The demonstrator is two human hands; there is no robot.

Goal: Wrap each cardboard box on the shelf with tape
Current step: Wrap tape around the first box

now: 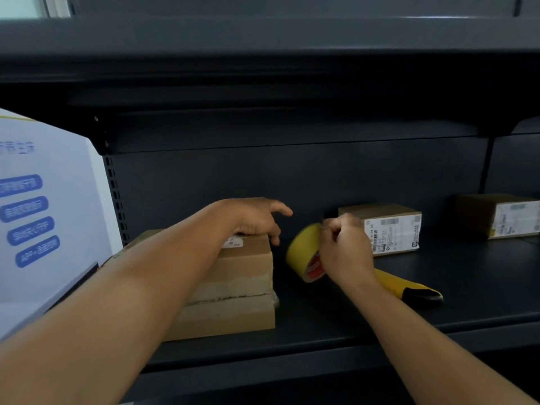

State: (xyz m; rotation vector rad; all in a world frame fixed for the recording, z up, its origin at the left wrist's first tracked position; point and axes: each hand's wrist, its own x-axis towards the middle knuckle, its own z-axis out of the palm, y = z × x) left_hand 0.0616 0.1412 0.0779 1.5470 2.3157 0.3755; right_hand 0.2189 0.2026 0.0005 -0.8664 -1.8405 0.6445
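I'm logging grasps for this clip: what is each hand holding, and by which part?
The right hand grips the yellow tape roll, pinching at its upper rim. The left hand holds nothing; it rests open on the cardboard box.

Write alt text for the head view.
A person's right hand grips a yellow tape roll on a dark shelf, while the left hand rests on the nearest cardboard box; two labelled boxes sit further right.

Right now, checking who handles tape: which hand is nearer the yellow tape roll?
Right. The right hand grips the tape roll; the left hand rests on the stacked box beside it.
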